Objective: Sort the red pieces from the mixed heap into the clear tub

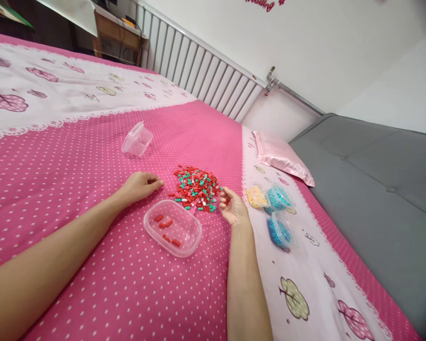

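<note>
A heap of small red, green and white pieces (pixel 198 186) lies on the pink dotted bedspread (pixel 92 189). In front of it stands a clear oval plastic tub (pixel 173 228) with a few red pieces inside. My left hand (pixel 139 186) rests on the bedspread left of the heap, fingers curled loosely, nothing visible in them. My right hand (pixel 232 206) sits at the heap's right edge, palm up, fingers curled around small red pieces.
An empty clear tub (pixel 137 139) lies tipped on its side farther back. Right of my hand stand tubs of yellow pieces (pixel 256 197), teal pieces (pixel 279 198) and blue pieces (pixel 280 232). A pink pillow (pixel 282 157), grey sofa (pixel 376 189) and white radiator (pixel 206 76) lie beyond.
</note>
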A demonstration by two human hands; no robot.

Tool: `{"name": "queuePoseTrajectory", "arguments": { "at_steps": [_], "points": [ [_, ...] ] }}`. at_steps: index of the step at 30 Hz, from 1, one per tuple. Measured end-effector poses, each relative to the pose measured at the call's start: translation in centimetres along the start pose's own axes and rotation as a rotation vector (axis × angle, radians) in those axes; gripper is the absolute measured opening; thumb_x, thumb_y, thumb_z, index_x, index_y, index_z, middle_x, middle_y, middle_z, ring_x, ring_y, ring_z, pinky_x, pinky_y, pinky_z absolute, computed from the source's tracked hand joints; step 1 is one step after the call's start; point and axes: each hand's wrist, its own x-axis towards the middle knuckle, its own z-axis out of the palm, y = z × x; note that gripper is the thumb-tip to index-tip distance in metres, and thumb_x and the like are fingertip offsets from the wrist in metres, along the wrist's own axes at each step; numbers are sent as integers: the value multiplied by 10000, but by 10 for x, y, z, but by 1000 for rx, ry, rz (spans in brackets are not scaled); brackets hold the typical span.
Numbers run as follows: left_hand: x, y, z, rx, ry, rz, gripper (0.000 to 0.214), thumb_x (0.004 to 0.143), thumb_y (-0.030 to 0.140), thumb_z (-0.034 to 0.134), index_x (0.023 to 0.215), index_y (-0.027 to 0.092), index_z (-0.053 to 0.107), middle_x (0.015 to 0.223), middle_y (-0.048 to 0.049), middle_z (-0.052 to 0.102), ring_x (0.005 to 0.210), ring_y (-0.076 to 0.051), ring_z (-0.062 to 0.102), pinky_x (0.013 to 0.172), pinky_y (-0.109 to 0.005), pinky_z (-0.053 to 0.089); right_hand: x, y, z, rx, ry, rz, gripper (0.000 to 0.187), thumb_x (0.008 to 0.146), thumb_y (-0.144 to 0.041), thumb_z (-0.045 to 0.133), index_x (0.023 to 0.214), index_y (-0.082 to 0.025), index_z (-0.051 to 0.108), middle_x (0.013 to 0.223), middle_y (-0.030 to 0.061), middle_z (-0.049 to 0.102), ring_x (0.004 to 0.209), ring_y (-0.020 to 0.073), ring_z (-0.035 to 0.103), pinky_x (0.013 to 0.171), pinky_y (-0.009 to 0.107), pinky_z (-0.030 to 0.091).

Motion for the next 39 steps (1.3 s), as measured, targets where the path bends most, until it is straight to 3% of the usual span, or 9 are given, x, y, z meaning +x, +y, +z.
{"name": "queuePoseTrajectory", "arguments": {
  "at_steps": [5,10,16,23,33,37,39],
  "points": [
    [0,0,0,-13,-6,-10,434,727,541,410,640,160,599,488,16,492,528,-124,438,540,-243,310,-4,8,-1,-263,-68,-10,297,507,-262,795,734,-145,643,515,-78,494,386,8,298,328,137,172],
    [0,0,0,-18,1,2,430,728,544,412,607,166,578,474,20,486,528,-120,429,537,-239,308,-7,10,-5,-665,-74,-58,255,444,-207,784,664,-135,677,433,-87,470,434,40,380,433,172,273],
    [-1,0,0,-30,-2,-7,427,720,546,414,603,166,569,486,16,484,532,-124,436,536,-240,306,-2,18,-7,-1006,-41,-112,213,459,-279,772,619,-177,675,446,-87,493,449,66,425,474,206,304],
    [0,-1,1,-20,3,-4,429,718,545,414,611,166,583,479,18,494,523,-123,433,535,-243,306,-1,21,-6,-1125,-27,-162,157,516,-288,744,621,-189,683,455,-71,517,464,82,454,482,213,314],
    [-1,2,0,-23,0,-3,427,716,548,414,588,169,564,480,15,491,527,-124,431,537,-243,307,-3,16,-4,-816,-60,-143,221,532,-299,754,670,-151,665,531,-46,573,515,79,483,504,208,352],
    [-2,2,-1,-23,-5,-9,433,713,552,415,600,164,571,491,13,492,527,-123,429,536,-243,305,-6,7,0,-319,-103,-41,284,519,-252,801,739,-156,649,602,-53,591,493,41,470,406,148,313],
    [-1,1,0,-17,-4,-2,434,718,550,413,605,164,574,489,13,496,524,-123,428,534,-242,304,-8,1,3,-69,-128,34,260,548,-176,797,748,-162,631,649,-48,614,519,32,511,401,110,354]
  ]
}}
